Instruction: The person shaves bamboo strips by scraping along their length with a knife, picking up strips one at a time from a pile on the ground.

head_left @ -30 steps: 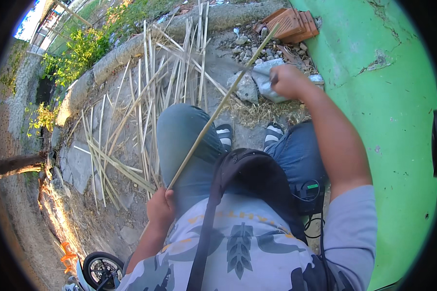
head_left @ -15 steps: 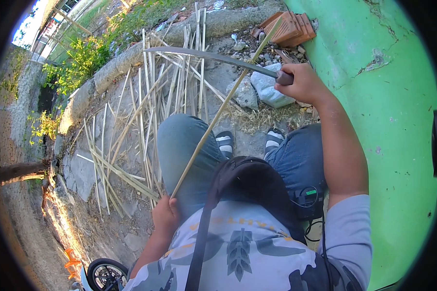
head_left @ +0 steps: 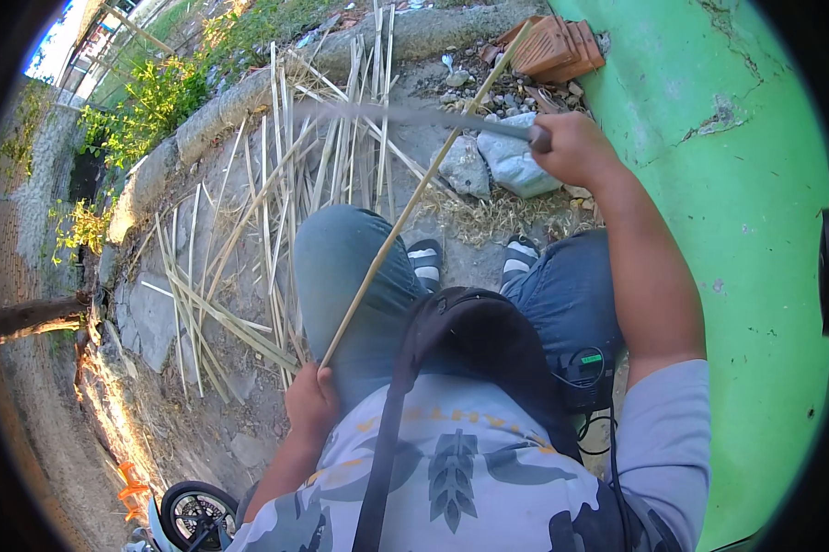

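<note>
I sit with my legs out in front. My left hand (head_left: 311, 401), low beside my left thigh, grips the near end of a long thin bamboo strip (head_left: 405, 212) that slants up and away over my knee toward the red bricks. My right hand (head_left: 575, 147) is raised at the upper right and closed on the handle of a long knife (head_left: 405, 114). Its blurred blade reaches left across the strip above the pile of cut bamboo strips (head_left: 276, 212).
A green wall (head_left: 745, 230) runs along my right. Red bricks (head_left: 557, 48) and grey stones (head_left: 497, 164) lie ahead of my sandalled feet. A concrete kerb (head_left: 249, 101) with plants behind it borders the far side. A wheel (head_left: 194, 511) sits at the lower left.
My right hand has lifted from the strip's far end and swung the knife up, its blade now pointing left over the pile. The left hand keeps its hold.
</note>
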{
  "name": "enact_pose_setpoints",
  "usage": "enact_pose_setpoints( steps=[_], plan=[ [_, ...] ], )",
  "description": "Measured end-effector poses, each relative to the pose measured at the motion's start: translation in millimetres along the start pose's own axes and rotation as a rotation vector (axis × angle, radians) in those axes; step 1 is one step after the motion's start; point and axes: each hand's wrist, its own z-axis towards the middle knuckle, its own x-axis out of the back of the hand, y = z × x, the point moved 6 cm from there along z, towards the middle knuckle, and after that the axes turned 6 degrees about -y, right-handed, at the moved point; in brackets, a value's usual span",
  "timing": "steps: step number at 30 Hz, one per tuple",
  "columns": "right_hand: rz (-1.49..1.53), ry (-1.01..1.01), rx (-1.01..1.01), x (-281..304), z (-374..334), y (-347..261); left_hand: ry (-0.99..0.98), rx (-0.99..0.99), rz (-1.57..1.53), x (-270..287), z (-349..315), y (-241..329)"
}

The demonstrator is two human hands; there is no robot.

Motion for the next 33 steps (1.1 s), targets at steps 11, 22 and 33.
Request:
enact_pose_setpoints(
  steps=[11, 22, 33],
  plan=[
    [-0.069, -0.142, 0.116, -6.8, 0.1, -75.4, 0.01, 0.04, -0.019, 17.6, -20.5, -24.5],
    [-0.013, -0.103, -0.045, -5.8, -4.1, -53.9, -0.025, 0.051, 0.016, 1.5, -19.4, -24.0],
    [0.232, -0.166, -0.165, -78.5, -7.2, -9.7, -0.011, 0.037, 0.055, -24.6, -14.5, -47.6]
  ],
)
